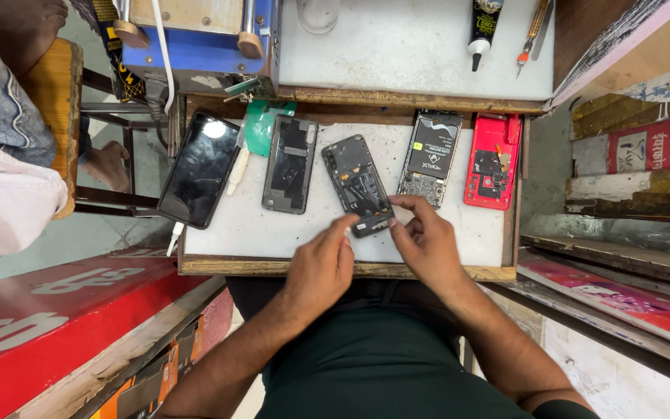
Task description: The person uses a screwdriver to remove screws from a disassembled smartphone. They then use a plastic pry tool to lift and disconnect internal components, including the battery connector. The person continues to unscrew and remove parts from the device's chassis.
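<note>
- The left hand [321, 268] rests on the white tabletop [226, 225], its fingertips pinching the near-left corner of a dark, opened phone frame [357, 185].
- The right hand [426, 240] curls over the frame's near-right corner, thumb and forefinger gripping its edge; the frame lies tilted at the middle of the tabletop.
- Left of it lies a grey phone back [290, 164], upright and apart from it; further left a black-screened phone [199, 168] overhangs the tabletop's edge.
- Right of the frame lie an open phone with a black battery [430, 157] and, just beside that, a red phone shell [492, 161].
- A black glue tube [483, 27] with a white nozzle and an orange-tipped screwdriver [531, 35] lie on the grey shelf [397, 54] behind.
- A red sign with pale lettering [48, 310] slopes at lower left; a red-and-white rectangular label [657, 146] sits at right.
</note>
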